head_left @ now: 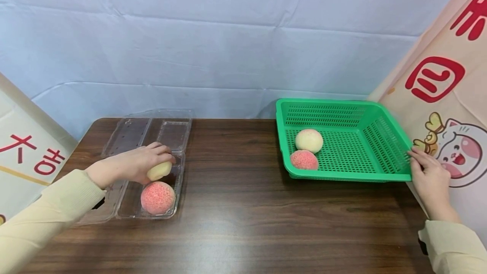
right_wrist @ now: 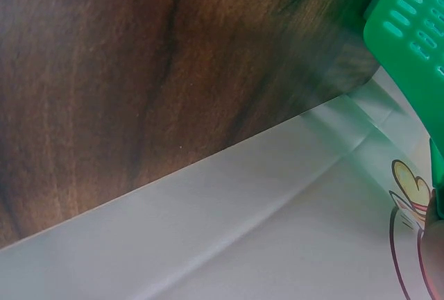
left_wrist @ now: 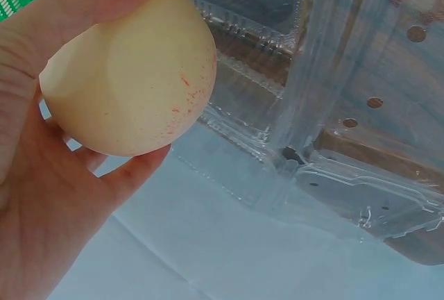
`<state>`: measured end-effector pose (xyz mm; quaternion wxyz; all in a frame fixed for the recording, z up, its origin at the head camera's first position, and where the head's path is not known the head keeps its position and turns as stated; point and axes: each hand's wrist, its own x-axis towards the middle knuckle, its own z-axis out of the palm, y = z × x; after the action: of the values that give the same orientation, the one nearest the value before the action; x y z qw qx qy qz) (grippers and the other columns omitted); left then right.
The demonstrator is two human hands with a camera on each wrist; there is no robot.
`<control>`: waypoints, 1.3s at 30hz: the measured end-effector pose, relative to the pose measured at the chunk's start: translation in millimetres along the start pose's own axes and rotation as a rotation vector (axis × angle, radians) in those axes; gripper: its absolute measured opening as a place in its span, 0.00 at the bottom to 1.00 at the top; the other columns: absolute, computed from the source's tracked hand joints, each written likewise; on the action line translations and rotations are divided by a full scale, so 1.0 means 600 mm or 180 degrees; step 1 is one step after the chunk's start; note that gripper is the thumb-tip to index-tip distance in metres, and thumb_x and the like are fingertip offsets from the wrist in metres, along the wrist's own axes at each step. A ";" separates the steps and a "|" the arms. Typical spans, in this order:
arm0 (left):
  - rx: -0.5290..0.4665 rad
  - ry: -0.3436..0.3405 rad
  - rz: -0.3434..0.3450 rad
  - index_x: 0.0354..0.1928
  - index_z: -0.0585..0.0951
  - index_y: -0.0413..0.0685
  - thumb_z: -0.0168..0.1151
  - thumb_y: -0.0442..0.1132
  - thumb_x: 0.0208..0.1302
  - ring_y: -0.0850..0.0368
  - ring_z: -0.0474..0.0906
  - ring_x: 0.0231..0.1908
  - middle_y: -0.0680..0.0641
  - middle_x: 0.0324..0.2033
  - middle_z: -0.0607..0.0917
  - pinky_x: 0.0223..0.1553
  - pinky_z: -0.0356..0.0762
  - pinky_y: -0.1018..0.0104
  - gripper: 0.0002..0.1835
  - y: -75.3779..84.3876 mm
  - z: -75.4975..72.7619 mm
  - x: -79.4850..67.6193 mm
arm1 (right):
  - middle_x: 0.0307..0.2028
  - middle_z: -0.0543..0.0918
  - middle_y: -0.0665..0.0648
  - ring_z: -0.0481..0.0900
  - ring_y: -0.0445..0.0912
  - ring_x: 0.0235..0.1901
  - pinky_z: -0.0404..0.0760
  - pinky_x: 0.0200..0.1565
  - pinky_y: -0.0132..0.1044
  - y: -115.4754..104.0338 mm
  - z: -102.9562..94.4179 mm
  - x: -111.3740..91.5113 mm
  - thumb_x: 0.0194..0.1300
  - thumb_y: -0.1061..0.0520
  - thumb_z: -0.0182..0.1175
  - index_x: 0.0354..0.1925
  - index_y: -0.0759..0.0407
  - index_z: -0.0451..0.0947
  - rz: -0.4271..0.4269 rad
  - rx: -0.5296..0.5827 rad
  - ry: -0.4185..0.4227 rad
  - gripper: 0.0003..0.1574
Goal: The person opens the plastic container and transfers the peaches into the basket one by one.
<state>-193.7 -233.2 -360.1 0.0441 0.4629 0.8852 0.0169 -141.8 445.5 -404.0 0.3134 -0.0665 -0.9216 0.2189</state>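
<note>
My left hand [head_left: 146, 162] curls around a pale yellow peach [left_wrist: 135, 71] with faint red flecks, thumb on one side and fingers beneath it in the left wrist view. It is over the clear plastic clamshell box [head_left: 181, 181], whose near compartment holds a pink peach [head_left: 157, 198]. At the right, my right hand [head_left: 430, 176] grips the rim of the green plastic basket [head_left: 342, 175] near its front right corner. Inside the basket, a pale peach [head_left: 309, 141] and a pink peach [head_left: 304, 160] sit by the left wall.
The dark wooden table [head_left: 236, 206] carries both containers, with bare wood between them. A pale cloth [head_left: 228, 45] hangs behind the table. Printed banners flank it, including the right banner [head_left: 430, 126] close beside the basket. The box's transparent lid [head_left: 127, 132] lies spread out.
</note>
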 end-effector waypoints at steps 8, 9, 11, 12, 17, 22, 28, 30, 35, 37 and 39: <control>0.0031 0.0055 0.0040 0.47 0.75 0.46 0.77 0.33 0.21 0.46 0.69 0.47 0.45 0.44 0.74 0.45 0.72 0.51 0.39 0.004 -0.005 0.006 | 0.56 0.71 0.43 0.61 0.28 0.58 0.53 0.61 0.25 -0.002 0.000 -0.002 0.65 0.60 0.45 0.46 0.70 0.78 0.0029 -0.0046 -0.0032 0.20; 0.0032 0.0054 0.0041 0.47 0.75 0.46 0.77 0.33 0.21 0.46 0.69 0.47 0.45 0.44 0.74 0.45 0.72 0.51 0.39 0.004 -0.006 0.007 | 0.55 0.70 0.39 0.61 0.28 0.59 0.54 0.61 0.27 -0.002 -0.001 -0.002 0.65 0.60 0.45 0.46 0.70 0.78 0.0032 -0.0042 -0.0035 0.20; 0.0043 0.0049 0.0043 0.47 0.75 0.46 0.77 0.33 0.21 0.46 0.69 0.47 0.45 0.45 0.74 0.45 0.72 0.51 0.39 0.005 -0.007 0.009 | 0.53 0.66 0.29 0.61 0.28 0.59 0.55 0.62 0.32 -0.002 -0.001 -0.001 0.65 0.59 0.45 0.47 0.70 0.78 0.0037 -0.0021 -0.0037 0.20; 0.0052 0.0047 0.0041 0.47 0.75 0.46 0.77 0.33 0.21 0.46 0.69 0.47 0.45 0.45 0.74 0.45 0.72 0.51 0.39 0.006 -0.008 0.010 | 0.51 0.64 0.25 0.61 0.28 0.59 0.56 0.62 0.35 -0.002 -0.002 -0.001 0.65 0.60 0.45 0.47 0.70 0.78 0.0036 -0.0007 -0.0042 0.20; 0.0058 0.0023 0.0037 0.48 0.75 0.45 0.78 0.33 0.23 0.46 0.69 0.47 0.45 0.45 0.74 0.45 0.72 0.51 0.39 0.011 -0.012 0.015 | 0.47 0.59 0.18 0.60 0.28 0.59 0.56 0.62 0.34 -0.003 -0.002 0.000 0.65 0.60 0.44 0.47 0.70 0.77 0.0027 0.0020 -0.0042 0.20; 0.0063 -0.0016 0.0050 0.49 0.74 0.46 0.78 0.35 0.24 0.46 0.69 0.48 0.44 0.46 0.74 0.46 0.71 0.50 0.39 0.014 -0.015 0.021 | 0.48 0.60 0.19 0.60 0.26 0.58 0.53 0.61 0.26 -0.002 -0.001 -0.002 0.65 0.60 0.45 0.46 0.70 0.78 0.0019 0.0010 -0.0036 0.20; 0.0045 -0.0030 0.0076 0.49 0.74 0.47 0.79 0.37 0.22 0.46 0.68 0.49 0.45 0.46 0.73 0.46 0.71 0.50 0.41 0.015 -0.017 0.028 | 0.51 0.65 0.26 0.60 0.25 0.58 0.56 0.61 0.31 -0.002 -0.002 -0.001 0.65 0.60 0.45 0.46 0.70 0.78 0.0020 -0.0003 -0.0038 0.20; 0.0038 -0.0022 0.0085 0.49 0.74 0.47 0.79 0.37 0.22 0.46 0.68 0.49 0.45 0.47 0.73 0.46 0.71 0.50 0.41 0.016 -0.018 0.031 | 0.53 0.68 0.31 0.59 0.23 0.57 0.56 0.61 0.32 -0.003 -0.002 -0.001 0.65 0.60 0.45 0.46 0.70 0.78 0.0008 0.0004 -0.0025 0.20; 0.0020 0.0006 0.0126 0.49 0.74 0.46 0.78 0.35 0.24 0.46 0.68 0.49 0.45 0.46 0.73 0.47 0.71 0.50 0.40 0.020 -0.021 0.036 | 0.53 0.68 0.32 0.60 0.22 0.56 0.55 0.61 0.27 -0.005 -0.002 0.000 0.64 0.60 0.46 0.45 0.70 0.78 -0.0037 0.0054 0.0007 0.20; 0.0018 0.0027 0.0147 0.49 0.74 0.46 0.78 0.34 0.25 0.47 0.68 0.49 0.45 0.46 0.73 0.47 0.71 0.50 0.39 0.021 -0.023 0.038 | 0.51 0.65 0.25 0.59 0.21 0.56 0.54 0.60 0.25 -0.005 -0.002 -0.001 0.64 0.60 0.45 0.45 0.70 0.78 -0.0040 0.0058 0.0003 0.20; 0.0008 0.0052 0.0167 0.50 0.74 0.47 0.77 0.33 0.26 0.47 0.68 0.49 0.45 0.46 0.73 0.46 0.71 0.50 0.39 0.023 -0.024 0.040 | 0.48 0.62 0.20 0.58 0.19 0.55 0.53 0.59 0.22 -0.005 -0.002 0.000 0.64 0.60 0.45 0.45 0.70 0.78 -0.0040 0.0064 0.0006 0.20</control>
<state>-197.7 -205.6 -346.3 0.0358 0.4858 0.8731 0.0207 -140.7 443.3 -401.8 0.3163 -0.0578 -0.9195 0.2263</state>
